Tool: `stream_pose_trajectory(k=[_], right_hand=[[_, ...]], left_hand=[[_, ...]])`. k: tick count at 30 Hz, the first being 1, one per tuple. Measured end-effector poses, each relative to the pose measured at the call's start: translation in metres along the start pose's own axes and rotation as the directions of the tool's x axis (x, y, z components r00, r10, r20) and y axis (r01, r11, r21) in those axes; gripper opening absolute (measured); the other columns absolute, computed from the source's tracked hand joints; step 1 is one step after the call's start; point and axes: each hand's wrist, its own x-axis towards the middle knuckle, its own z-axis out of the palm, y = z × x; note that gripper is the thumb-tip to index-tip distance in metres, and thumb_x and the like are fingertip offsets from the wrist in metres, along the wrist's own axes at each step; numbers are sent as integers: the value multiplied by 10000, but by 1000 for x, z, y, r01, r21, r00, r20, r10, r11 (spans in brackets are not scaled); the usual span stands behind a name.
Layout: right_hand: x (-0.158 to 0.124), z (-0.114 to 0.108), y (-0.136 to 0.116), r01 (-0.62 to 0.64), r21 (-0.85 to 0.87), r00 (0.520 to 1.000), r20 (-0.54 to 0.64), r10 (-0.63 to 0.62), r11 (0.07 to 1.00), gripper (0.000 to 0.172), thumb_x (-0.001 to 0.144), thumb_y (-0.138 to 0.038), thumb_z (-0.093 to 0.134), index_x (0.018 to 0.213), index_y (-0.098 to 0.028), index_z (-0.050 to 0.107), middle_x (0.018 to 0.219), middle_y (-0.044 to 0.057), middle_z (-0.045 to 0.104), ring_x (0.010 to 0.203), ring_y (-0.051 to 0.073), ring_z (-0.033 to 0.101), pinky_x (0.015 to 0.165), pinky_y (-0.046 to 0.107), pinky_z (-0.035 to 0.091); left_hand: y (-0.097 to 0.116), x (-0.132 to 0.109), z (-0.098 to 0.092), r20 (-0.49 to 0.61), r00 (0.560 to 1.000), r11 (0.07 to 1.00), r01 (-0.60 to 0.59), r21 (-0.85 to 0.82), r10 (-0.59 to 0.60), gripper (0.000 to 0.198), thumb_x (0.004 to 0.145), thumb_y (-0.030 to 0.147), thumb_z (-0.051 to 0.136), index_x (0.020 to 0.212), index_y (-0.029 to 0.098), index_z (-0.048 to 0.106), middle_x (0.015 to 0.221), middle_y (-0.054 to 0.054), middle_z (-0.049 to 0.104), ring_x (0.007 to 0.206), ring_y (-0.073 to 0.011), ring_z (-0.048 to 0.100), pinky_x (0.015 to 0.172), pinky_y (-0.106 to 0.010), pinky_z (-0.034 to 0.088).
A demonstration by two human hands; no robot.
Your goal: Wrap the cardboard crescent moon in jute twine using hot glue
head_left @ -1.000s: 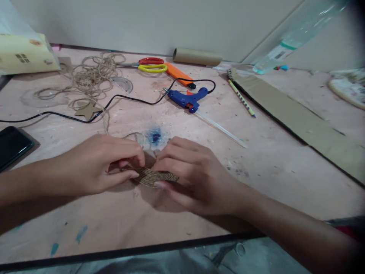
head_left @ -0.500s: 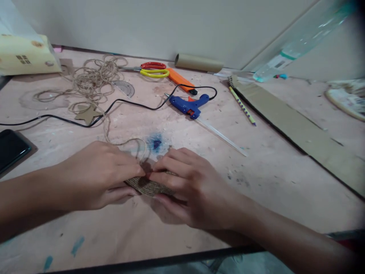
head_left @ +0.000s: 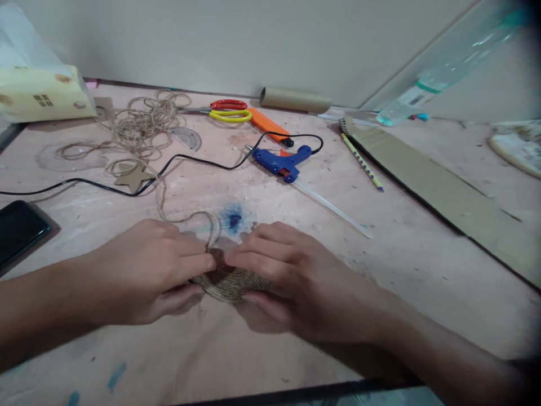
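Between my hands is a coiled twine disc (head_left: 230, 286), brown and ridged, its far side partly covered by my fingers. My left hand (head_left: 164, 270) pinches its left edge, fingers above and thumb at the near side. On the right edge, my right hand (head_left: 283, 276) grips in the same way. A loose strand of twine (head_left: 186, 218) runs from the disc, beside my left fingertips, back to a tangled twine heap (head_left: 143, 121). Beyond my hands lies a blue glue gun (head_left: 279, 163) with a clear glue stick (head_left: 333, 211) in its rear.
Behind are scissors (head_left: 230, 111), an orange cutter (head_left: 270, 127), a protractor (head_left: 188, 138) and a cardboard tube (head_left: 296, 100). A cardboard star (head_left: 133, 178) lies by the black cord (head_left: 203, 162). Left: a phone (head_left: 21, 231) and tissue pack (head_left: 46, 96). Right: a pencil (head_left: 362, 162), cardboard strip (head_left: 439, 180) and bottle (head_left: 448, 73).
The disc has tipped so that more of its coiled face shows. Both hands keep their hold on its edges. The whole view has shifted slightly, with things sitting lower in the picture.
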Motion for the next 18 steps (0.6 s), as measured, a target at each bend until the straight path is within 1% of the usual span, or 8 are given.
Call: stream_pose_trajectory(k=[4,9,11,13,15,16,18], right_hand=[[-1,-5,-2,31,-14,998,55,-30,999,264,992,-113,783,1249,-152,735,1247,113,808,1128,279,690,975,479,562],[-4,-4,-9,-29,-91,999,36,32,995,144,1033,-166,778,1176,-172,758,1187,100,822,1111,284,688,983,498,557],[-3,-3,-11,-51,-97,997,51,56,994,123,1038,-186,794,1158,-176,768,1168,89,818,1090,281,689,962,487,556],[-2,0,-13,-61,-95,996,54,67,994,102,1056,-188,784,1156,-177,778,1152,79,810,1068,271,688,944,469,553],[0,7,-16,-51,-96,999,9,52,994,85,1101,-188,725,1160,-161,779,1145,86,805,1062,261,689,931,450,553],[0,11,-17,-34,-96,999,-25,31,995,112,1128,-192,680,1162,-147,777,1139,94,803,1056,254,691,913,439,553],[2,18,-20,-2,-93,997,-73,-5,996,181,1164,-190,604,1170,-123,772,1134,108,801,1049,243,697,877,420,555]], left_hand=[[3,2,-3,-9,999,999,-32,1,32,92,1035,241,622,992,232,703,910,-22,789,699,-234,655,635,-382,399],[0,0,5,-24,996,994,-80,74,82,155,1104,265,592,1141,220,736,1097,-54,843,811,-242,738,686,-392,470],[-1,-1,4,-24,996,993,-81,83,83,191,1124,249,560,1154,219,746,1117,-50,849,833,-236,755,702,-389,484],[-1,0,0,-6,998,995,-65,74,66,190,1110,232,568,1131,216,757,1067,-39,844,817,-236,749,687,-387,475],[1,1,-6,20,999,998,-44,52,43,142,1059,243,626,1080,218,764,939,-25,808,751,-242,712,642,-390,439],[2,2,-9,26,999,998,-40,43,39,114,1029,254,656,1051,219,762,888,-20,786,719,-244,690,624,-393,419],[3,2,-11,18,999,998,-48,34,48,74,987,266,693,1004,222,751,851,-20,769,693,-248,670,609,-399,398]])
